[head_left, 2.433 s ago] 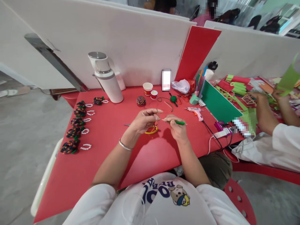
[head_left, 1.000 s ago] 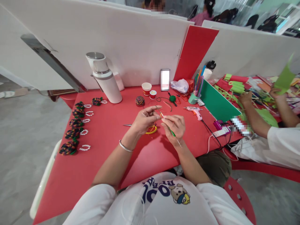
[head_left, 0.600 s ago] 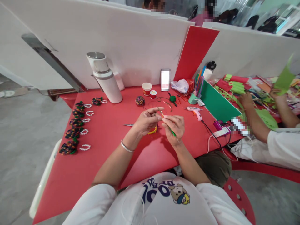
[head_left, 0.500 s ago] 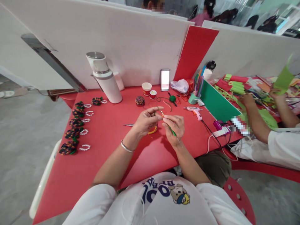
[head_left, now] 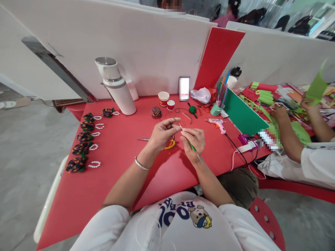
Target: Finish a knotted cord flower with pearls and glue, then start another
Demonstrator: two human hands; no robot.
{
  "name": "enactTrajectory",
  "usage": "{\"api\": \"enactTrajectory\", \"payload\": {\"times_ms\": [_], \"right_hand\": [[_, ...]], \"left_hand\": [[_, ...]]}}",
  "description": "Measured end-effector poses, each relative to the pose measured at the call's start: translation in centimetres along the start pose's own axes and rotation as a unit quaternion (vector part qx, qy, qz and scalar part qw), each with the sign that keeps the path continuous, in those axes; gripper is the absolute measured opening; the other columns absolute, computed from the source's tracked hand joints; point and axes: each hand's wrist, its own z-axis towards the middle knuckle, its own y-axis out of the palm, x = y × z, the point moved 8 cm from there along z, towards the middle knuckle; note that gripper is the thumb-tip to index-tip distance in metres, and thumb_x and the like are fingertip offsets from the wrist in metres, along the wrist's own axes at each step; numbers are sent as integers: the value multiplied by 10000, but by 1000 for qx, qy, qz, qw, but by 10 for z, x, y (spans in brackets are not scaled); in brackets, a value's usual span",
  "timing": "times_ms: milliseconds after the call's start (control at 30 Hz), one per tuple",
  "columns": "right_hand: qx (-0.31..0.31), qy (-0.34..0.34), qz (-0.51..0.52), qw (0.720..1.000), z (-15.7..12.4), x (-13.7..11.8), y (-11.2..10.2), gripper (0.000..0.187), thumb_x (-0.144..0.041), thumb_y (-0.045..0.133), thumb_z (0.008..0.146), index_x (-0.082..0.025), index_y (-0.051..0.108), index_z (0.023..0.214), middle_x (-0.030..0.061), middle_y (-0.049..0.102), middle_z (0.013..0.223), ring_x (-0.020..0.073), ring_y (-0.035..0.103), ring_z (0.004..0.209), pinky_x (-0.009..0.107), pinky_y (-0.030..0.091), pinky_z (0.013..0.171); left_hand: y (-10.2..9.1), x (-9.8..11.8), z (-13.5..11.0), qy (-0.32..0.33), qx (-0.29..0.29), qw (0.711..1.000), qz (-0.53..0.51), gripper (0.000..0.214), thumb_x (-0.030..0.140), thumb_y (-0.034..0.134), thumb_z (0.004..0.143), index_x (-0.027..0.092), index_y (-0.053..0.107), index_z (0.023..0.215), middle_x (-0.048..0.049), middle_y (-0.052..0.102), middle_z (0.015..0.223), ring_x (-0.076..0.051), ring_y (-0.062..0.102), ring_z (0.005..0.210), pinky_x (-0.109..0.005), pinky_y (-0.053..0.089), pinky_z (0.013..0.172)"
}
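Observation:
Over the middle of the red table [head_left: 110, 174], my left hand [head_left: 161, 134] pinches a thin strand of multicoloured yarn between thumb and fingers. My right hand [head_left: 195, 141] grips a green-handled crochet hook [head_left: 190, 145], its metal tip pointing up-left toward the left fingertips. The two hands are almost touching. Under the left hand lies a yellow and red ring [head_left: 170, 144]. A small yarn ball [head_left: 156, 111] sits farther back.
A white flask [head_left: 116, 87], paper cup [head_left: 163, 98], phone [head_left: 184, 88] and pen cup [head_left: 216, 109] stand at the back. Several yarn flowers [head_left: 78, 148] line the left edge. A glue gun [head_left: 218, 123], cables and scissors [head_left: 143, 139] lie nearby. Another person's arms [head_left: 290, 139] work over green paper on the right.
The right hand turned the crochet hook from lying level to pointing up-left at the left fingers, then held close. The left hand stayed put. The neighbour's hands shifted over the paper.

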Motion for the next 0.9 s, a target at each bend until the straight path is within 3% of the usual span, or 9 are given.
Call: {"api": "enactTrajectory", "payload": {"times_ms": [300, 733, 900], "right_hand": [[24, -60, 0, 998, 5, -13, -7, 171, -248, 663, 988, -290, 720, 1144, 37, 787, 1055, 184, 706, 940, 387, 561, 860], [19, -71, 18, 997, 6, -14, -7, 198, -224, 664, 986, -286, 711, 1167, 43, 783, 1063, 188, 704, 941, 393, 559, 867], [-9, -56, 32, 998, 7, -12, -2, 117, -282, 645, 999, -268, 711, 1095, 77, 759, 1171, 211, 684, 1033, 412, 559, 894]], "left_hand": [[-1, 0, 1, 6, 6, 1000, -20, 470, 282, 955, 597, 143, 789, 1014, 21, 656, 703, 10, 312, 400, -190, 158, 388], [-6, 2, 1, -5, 36, 999, -2, 394, 272, 922, 600, 149, 804, 956, -20, 711, 711, 0, 313, 405, -190, 171, 387], [-9, 5, 1, 1, 40, 999, 5, 393, 275, 933, 579, 148, 805, 929, 3, 674, 654, -7, 332, 407, -192, 181, 386]]}}
